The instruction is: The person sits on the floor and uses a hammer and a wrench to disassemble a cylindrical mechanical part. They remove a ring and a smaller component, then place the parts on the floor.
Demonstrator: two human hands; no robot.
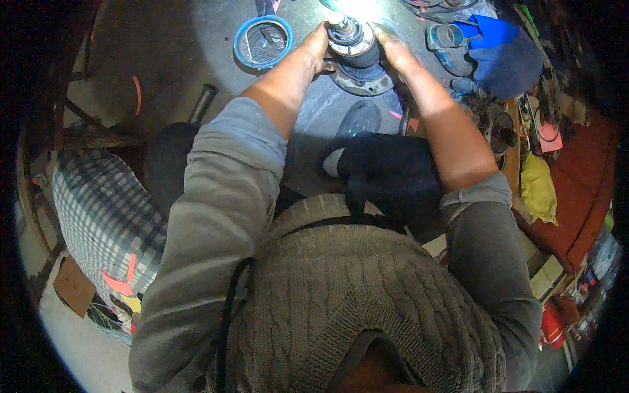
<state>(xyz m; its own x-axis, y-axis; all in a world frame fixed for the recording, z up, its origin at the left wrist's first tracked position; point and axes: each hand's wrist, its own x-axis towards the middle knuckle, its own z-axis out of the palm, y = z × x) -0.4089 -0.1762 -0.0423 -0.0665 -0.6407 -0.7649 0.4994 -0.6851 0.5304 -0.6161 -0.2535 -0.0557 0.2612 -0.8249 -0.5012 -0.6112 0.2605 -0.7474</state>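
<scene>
Both my hands are wrapped round a dark cylindrical motor rotor with a light metal end ring [354, 49] and a shiny stepped shaft pointing up. My left hand [318, 47] closes on its left side, and my right hand [392, 49] closes on its right side. Some of the fingers are hidden behind it. Just under the rotor is a round grey metal flange [364, 86]; whether the two are joined I cannot tell. Left of my left hand lies a round blue-rimmed housing [238, 40] with a dark inside.
A blue and dark cloth [504, 62] lies at the far right, beside a metal ring-shaped part [447, 36]. Cables [436, 8] are bundled at the top. My shoe [362, 118] is close below the flange. Mixed parts and a yellow bag [538, 190] crowd the right side.
</scene>
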